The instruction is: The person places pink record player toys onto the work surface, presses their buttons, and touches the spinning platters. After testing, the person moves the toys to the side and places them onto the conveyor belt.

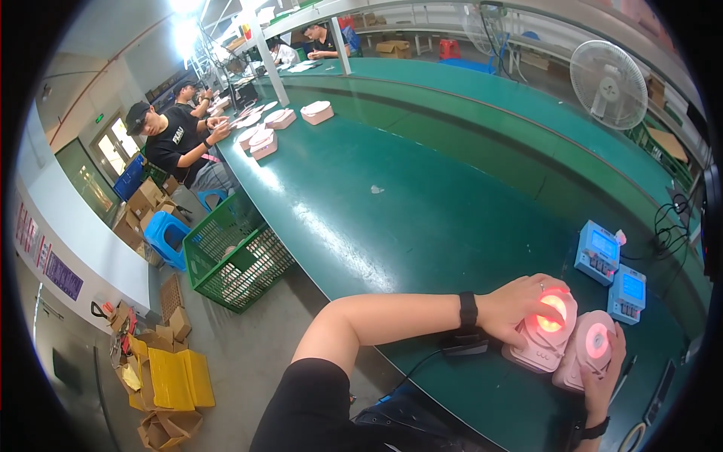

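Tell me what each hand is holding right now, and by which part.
The left hand rests on top of a pink device, fingers by its glowing ring. The right hand cups the second pink device from its right side and underside.

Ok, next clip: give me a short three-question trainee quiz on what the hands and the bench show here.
1. True or false: the left hand rests on a pink device whose round light glows.
2. Which hand holds the second pink device?
A. the right hand
B. a co-worker's hand
C. neither hand
3. Fill in: behind the devices on the green table stand two small ____ meters with screens.

Key: 1 true; 2 A; 3 blue.
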### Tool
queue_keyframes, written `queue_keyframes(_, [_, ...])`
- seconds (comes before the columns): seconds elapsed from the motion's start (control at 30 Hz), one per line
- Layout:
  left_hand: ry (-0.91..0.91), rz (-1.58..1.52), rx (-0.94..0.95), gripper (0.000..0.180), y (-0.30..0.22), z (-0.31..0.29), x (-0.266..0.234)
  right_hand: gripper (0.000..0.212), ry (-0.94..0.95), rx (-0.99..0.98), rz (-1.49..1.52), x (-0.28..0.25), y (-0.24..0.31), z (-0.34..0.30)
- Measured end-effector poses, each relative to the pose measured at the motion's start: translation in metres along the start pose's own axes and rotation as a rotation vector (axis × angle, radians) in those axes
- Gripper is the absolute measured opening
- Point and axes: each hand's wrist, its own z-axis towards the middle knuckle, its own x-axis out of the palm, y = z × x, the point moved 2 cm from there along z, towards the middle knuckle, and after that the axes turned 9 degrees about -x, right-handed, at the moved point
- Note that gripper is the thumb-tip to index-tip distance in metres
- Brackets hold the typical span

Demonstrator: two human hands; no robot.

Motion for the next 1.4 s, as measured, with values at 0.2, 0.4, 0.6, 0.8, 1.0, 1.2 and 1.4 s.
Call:
queue_keyframes(0.2, [0.017, -0.01, -0.016, 0.069, 0.0015, -0.0007, 0.0011, 0.079, -0.007, 0.007, 0.007, 0.0007, -0.0013, -0.0009])
queue_keyframes(0.4, [0.022, -0.001, -0.024, 0.069, 0.0009, -0.0012, 0.0007, 0.079, -0.016, 0.011, 0.022, 0.0015, -0.0023, -0.0015])
queue_keyframes(0.6, [0.007, -0.019, -0.007, 0.069, 0.0013, -0.0001, 0.0003, 0.079, -0.025, 0.009, 0.04, 0.0013, -0.0015, -0.0003])
queue_keyframes(0.8, [-0.004, -0.008, 0.001, 0.069, 0.0018, -0.0002, 0.0014, 0.08, -0.029, 0.005, 0.016, 0.0001, 0.0008, 0.0001])
queue_keyframes(1.0, [0.008, -0.012, -0.021, 0.069, -0.001, -0.0007, -0.0015, 0.081, -0.03, 0.006, -0.029, 0.0005, 0.0018, 0.0002])
queue_keyframes(1.2, [0.006, -0.004, -0.006, 0.069, -0.0007, -0.0007, -0.0008, 0.081, -0.015, 0.006, -0.05, -0.0016, 0.0033, 0.0005])
queue_keyframes(1.4, [0.019, -0.007, -0.013, 0.069, -0.0024, 0.0004, -0.0024, 0.079, -0.074, 0.003, 0.047, 0.0028, 0.0039, 0.0])
